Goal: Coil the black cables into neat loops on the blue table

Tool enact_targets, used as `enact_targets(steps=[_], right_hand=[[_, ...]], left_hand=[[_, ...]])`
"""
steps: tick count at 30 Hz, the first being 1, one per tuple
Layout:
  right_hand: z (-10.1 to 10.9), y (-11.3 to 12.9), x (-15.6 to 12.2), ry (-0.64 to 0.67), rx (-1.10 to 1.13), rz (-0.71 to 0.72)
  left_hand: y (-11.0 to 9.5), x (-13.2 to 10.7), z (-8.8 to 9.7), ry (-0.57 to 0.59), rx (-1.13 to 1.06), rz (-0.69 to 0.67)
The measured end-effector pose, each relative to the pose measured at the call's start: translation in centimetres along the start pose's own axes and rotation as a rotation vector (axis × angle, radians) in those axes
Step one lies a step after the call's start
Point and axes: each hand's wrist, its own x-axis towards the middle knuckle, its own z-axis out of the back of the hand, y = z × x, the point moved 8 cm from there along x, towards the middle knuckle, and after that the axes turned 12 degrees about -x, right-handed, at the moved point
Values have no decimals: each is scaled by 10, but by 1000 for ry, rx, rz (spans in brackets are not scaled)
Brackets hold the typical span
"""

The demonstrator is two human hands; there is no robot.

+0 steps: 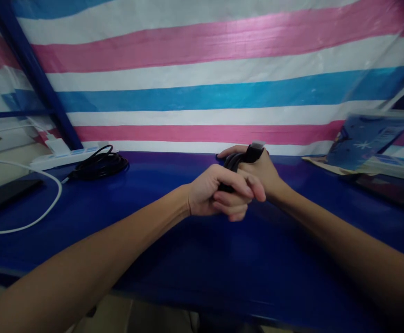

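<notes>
A bundle of black cable (pixel 234 161) is held above the blue desktop, in the middle of the head view. My left hand (pixel 219 190) is closed around its near side, fingers curled. Right behind it, my right hand (pixel 262 172) grips the far side of the bundle. Its index finger stretches left past the loops, and its other fingers are mostly hidden. A black end piece with a pale grey tip (pixel 258 144) sticks up over the right hand; whether it is a plug or a strap I cannot tell.
On the left lie a coiled black cable (pixel 100 165), a white power strip (pixel 61 157), a looping white cable (pixel 58 196) and a flat dark device (pixel 8 196). A blue printed package (pixel 364 138) leans at the right, near a dark flat object (pixel 389 187). Striped sheeting (pixel 202 97) hangs behind the desk (pixel 223 263).
</notes>
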Motion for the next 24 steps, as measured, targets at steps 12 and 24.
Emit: enact_targets(steps=[12, 24], right_hand=[[-32, -16, -15, -56, 137, -356], [-42, -26, -7, -64, -113, -369]], left_hand=[[-67, -26, 95, -1008, 726, -580], [-77, -35, 111, -1021, 1000, -553]])
